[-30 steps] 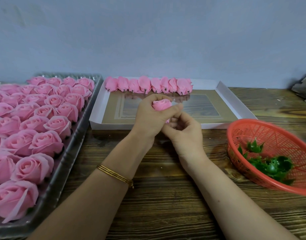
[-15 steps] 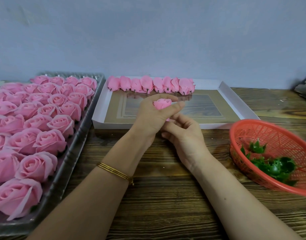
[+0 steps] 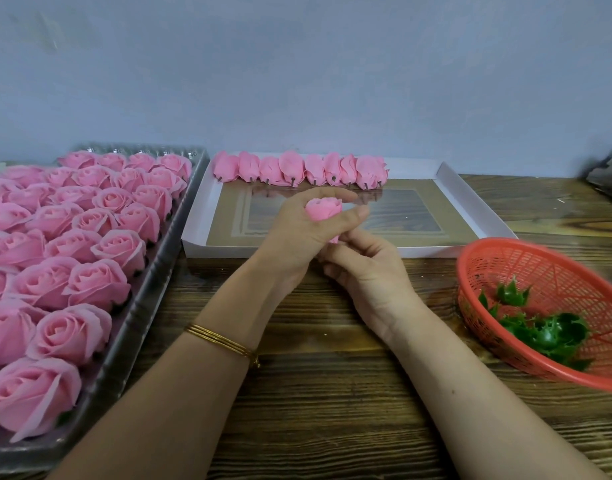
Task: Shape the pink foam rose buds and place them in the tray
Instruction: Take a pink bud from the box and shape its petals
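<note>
Rose bud point(image 3: 323, 209) sits wrapped in the left grip point(image 3: 297, 237), above the near edge of the tray point(image 3: 463, 199); the right grip point(image 3: 370, 275) pinches its base from five o'clock. Best to squeeze the petals evenly and gently, then lay it at the three o'clock end of the row point(image 3: 299, 168).

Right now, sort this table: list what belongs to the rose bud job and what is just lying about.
In the job:
- rose bud, gripped by left hand, right hand at its base
- white tray with row of finished buds
- open roses in the clear tray, likely the supply

Lying about:
- red basket of green leaf cups
- grey stack, far right
</note>
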The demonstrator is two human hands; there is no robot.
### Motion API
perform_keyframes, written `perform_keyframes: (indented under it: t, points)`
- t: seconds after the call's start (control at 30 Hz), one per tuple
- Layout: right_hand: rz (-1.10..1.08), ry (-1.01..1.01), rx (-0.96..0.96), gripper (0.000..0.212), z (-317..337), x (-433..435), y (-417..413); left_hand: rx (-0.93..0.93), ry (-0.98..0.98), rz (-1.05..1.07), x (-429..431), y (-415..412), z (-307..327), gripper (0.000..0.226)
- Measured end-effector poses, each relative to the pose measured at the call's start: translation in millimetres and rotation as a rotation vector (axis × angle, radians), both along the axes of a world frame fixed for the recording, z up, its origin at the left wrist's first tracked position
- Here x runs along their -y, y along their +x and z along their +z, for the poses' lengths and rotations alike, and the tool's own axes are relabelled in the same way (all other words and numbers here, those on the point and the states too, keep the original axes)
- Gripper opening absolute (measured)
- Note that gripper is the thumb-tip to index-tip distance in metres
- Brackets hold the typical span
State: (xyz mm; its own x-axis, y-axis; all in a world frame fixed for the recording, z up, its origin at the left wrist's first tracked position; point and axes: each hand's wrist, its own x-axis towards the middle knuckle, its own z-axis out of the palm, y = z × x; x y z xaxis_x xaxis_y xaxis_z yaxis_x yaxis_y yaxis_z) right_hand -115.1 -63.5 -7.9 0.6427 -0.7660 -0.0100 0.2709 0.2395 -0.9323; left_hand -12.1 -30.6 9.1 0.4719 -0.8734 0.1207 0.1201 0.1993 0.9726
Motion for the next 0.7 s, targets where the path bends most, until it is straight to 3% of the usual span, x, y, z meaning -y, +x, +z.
perform_keyframes:
  t: [0.13, 0.27, 0.4, 0.5, 0.7]
  points:
    - [0.104, 0.12, 0.037, 0.012, 2.1, 4.0, -1.8, -0.008, -0.006, -0.075, -1.9, 0.6, 1.4, 0.017]
    - [0.051, 0.129, 0.068, 0.016, 0.7, 3.6, 0.3, -0.019, -0.019, 0.024, 1.5, -1.4, -0.4, 0.011]
    - [0.004, 0.082, 0.07, 0.039, 1.3, -0.7, 1.8, -0.023, -0.014, 0.139, 5.6, -4.3, -4.8, 0.017]
    - [-0.02, 0.017, 0.037, 0.027, -0.1, -1.4, 1.2, -0.015, -0.025, 0.12, 6.5, -8.2, -5.3, 0.016]
    - [0.083, 0.107, 0.037, 0.015, 2.0, 4.6, -0.8, 0.045, 0.006, 0.03, 2.2, -4.5, -1.7, 0.017]
